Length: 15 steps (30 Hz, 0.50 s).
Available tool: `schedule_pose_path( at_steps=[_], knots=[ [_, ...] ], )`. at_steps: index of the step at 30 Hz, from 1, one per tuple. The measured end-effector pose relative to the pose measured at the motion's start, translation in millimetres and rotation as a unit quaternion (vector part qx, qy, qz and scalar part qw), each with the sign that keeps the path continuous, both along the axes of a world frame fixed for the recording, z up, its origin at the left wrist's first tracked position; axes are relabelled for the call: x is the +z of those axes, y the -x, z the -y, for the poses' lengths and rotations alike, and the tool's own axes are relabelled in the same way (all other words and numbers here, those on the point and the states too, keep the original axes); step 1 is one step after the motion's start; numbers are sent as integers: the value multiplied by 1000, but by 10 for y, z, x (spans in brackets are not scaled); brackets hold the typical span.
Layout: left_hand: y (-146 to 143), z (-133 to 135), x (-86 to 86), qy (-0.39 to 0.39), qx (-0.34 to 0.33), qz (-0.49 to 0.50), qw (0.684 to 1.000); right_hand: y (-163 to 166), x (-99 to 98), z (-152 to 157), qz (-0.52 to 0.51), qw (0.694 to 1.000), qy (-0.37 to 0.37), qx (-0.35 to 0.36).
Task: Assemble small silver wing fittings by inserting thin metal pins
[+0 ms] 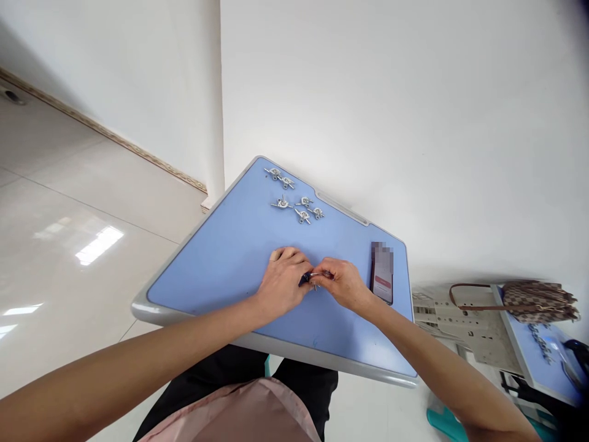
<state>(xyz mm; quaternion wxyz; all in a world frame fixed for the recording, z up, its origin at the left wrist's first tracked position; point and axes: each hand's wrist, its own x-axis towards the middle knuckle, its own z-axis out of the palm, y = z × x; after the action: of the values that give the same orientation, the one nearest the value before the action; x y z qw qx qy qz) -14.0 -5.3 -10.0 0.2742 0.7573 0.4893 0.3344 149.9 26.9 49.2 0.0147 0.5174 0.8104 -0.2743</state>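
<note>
At the middle of the blue tabletop (221, 270) my two hands meet, fingertips almost touching. My left hand (285, 277) is closed with its palm down, its thumb and finger around a small dark piece (304, 279). My right hand (345, 283) pinches a thin silvery metal piece (318, 274) that runs toward the dark one. Whether the two are joined cannot be made out, as my fingers cover most of both. Beyond my hands lie several small metal fittings with thin arms, among them one fitting (302, 215) nearest my hands and another (282, 203) farther left.
To the right of my right hand lies a phone (382, 287) with its screen lit. A white wall (391, 110) stands along the desk's far edge. On the right, a second desk (519, 347) carries a checkered handbag (536, 301) and more metal fittings (540, 342).
</note>
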Motion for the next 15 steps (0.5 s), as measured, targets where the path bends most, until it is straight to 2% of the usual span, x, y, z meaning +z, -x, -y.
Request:
schedule_pose_path(
  at_steps=[6, 9, 12, 15],
  knots=[
    [0, -11, -10, 0, 4, -12, 1000, 11, 31, -70, 6, 999, 29, 32],
    [5, -10, -8, 4, 1, -14, 1000, 25, 30, -99, -4, 998, 54, 21],
    [15, 1, -3, 3, -3, -20, 1000, 19, 23, -116, -77, 990, 103, -55],
    [39, 23, 11, 7, -8, -14, 1000, -63, 35, -101, -187, 962, 109, -168]
  ],
)
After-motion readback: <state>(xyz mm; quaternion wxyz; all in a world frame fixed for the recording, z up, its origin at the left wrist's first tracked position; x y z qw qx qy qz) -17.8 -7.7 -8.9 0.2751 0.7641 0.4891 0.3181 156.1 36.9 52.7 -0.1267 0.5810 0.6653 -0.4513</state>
